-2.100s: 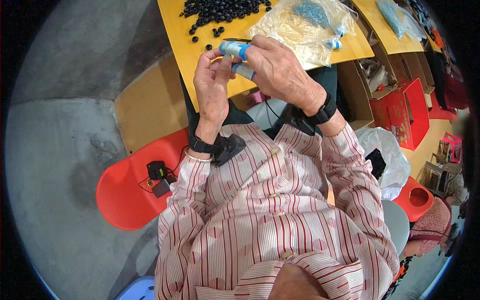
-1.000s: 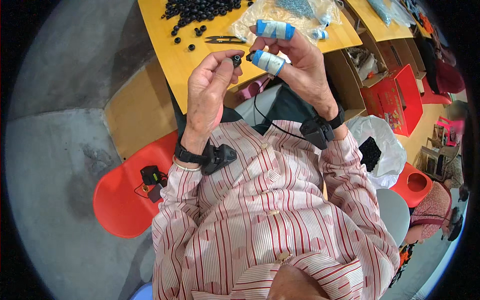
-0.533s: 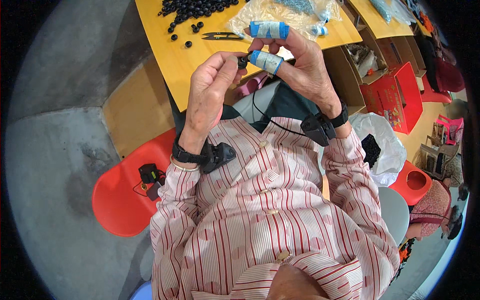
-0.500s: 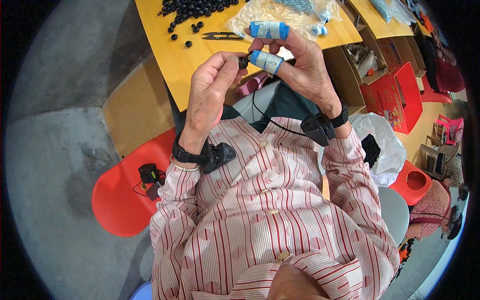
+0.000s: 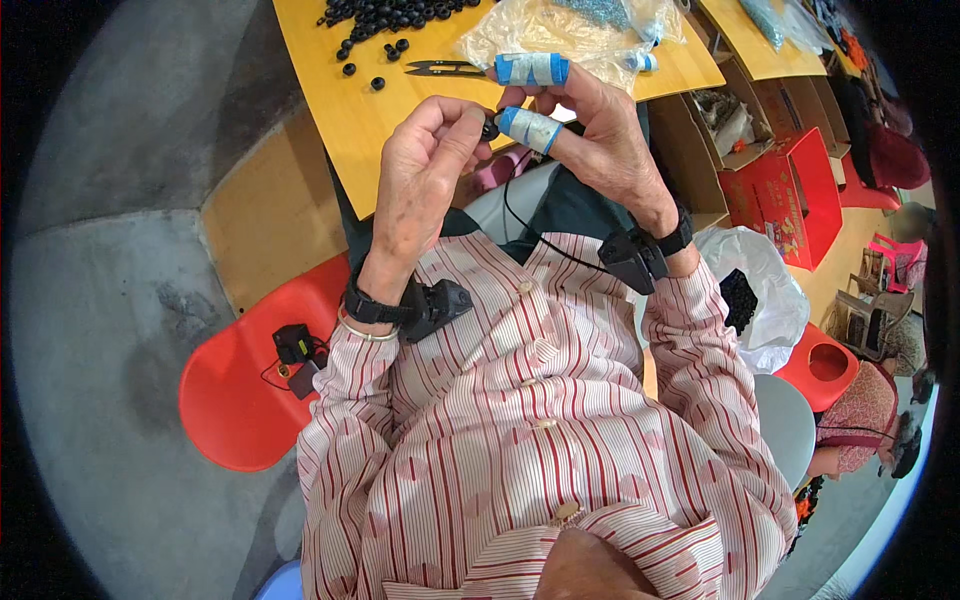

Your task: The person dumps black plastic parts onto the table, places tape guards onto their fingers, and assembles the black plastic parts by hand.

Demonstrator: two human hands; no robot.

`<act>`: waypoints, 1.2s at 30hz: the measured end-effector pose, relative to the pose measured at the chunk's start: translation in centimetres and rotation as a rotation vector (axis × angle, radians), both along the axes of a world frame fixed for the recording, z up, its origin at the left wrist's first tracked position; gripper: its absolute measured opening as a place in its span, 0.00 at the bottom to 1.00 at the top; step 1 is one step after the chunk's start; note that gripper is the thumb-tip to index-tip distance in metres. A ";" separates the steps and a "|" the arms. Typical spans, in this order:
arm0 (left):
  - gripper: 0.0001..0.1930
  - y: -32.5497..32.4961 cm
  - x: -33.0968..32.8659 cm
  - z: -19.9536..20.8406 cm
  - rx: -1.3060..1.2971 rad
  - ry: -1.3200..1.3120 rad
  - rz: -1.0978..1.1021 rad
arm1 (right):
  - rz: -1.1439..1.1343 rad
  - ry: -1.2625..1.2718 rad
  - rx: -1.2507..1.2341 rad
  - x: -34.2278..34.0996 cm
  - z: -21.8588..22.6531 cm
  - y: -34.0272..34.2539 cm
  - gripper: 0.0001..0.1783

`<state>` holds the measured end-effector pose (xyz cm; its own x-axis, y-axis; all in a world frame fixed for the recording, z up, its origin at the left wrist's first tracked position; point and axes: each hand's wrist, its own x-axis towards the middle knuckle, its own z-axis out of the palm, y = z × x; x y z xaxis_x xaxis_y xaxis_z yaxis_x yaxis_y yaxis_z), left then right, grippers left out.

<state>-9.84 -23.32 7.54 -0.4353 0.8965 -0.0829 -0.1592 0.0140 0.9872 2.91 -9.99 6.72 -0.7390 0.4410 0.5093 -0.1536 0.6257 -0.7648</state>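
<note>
My left hand pinches a small round black piece with a hollow in it between thumb and fingers, just over the table's near edge. Facing it, my right hand has blue-and-white tape wrapped round its thumb and index finger. The right thumb tip meets the black piece, and the fingers curl in behind; whatever they pinch is hidden. Beyond my hands, black thread snips lie on the yellow table. Similar black pieces form a pile at the far left, with several loose ones nearer.
A clear plastic bag with blue bits sits on the table. Cardboard boxes and a red box stand right. A white bag is beside my right arm. A red chair stands left. Another person sits far right.
Both hands stay together at the black piece, with only slight shifts. My right index finger has dipped a little and the right hand has edged left.
</note>
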 end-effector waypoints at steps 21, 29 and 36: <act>0.10 -0.9 -0.4 1.6 -0.159 0.247 -0.191 | 0.102 -0.024 0.054 0.7 0.5 0.6 0.19; 0.10 -1.0 -0.6 0.8 -0.082 0.181 -0.217 | 0.040 -0.016 0.134 0.7 0.1 0.1 0.18; 0.12 -1.1 -0.7 0.4 -0.056 0.117 -0.221 | 0.023 -0.035 0.129 0.6 0.3 -0.2 0.21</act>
